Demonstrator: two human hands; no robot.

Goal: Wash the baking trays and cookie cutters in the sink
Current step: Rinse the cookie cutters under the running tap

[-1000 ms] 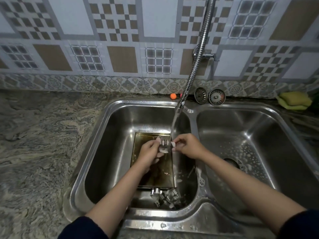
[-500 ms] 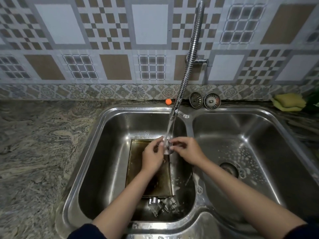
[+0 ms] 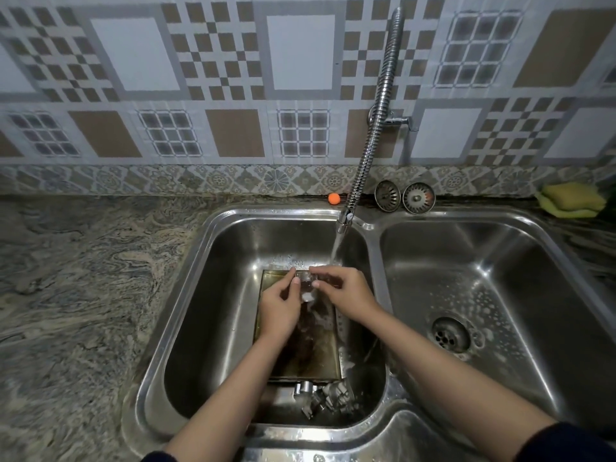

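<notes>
A small metal cookie cutter (image 3: 305, 284) is held between both hands under the running water from the flexible tap (image 3: 343, 221). My left hand (image 3: 279, 305) pinches its left side and my right hand (image 3: 346, 293) pinches its right side. Below them a brownish baking tray (image 3: 320, 358) lies flat in the left sink basin (image 3: 213, 295). Several more metal cookie cutters (image 3: 328, 396) lie in a heap at the tray's near edge.
The right basin (image 3: 500, 281) holds soap suds around its drain (image 3: 450, 334). Two sink strainers (image 3: 405, 196) lean at the wall behind the divider. A yellow-green sponge (image 3: 571, 203) sits at the far right, a small orange ball (image 3: 333, 198) by the tap. Granite counter (image 3: 76, 278) stretches left.
Both hands have stayed under the stream, turning the cutter slightly between the fingers. The camera has tilted up a little, so the sink sits lower in view.
</notes>
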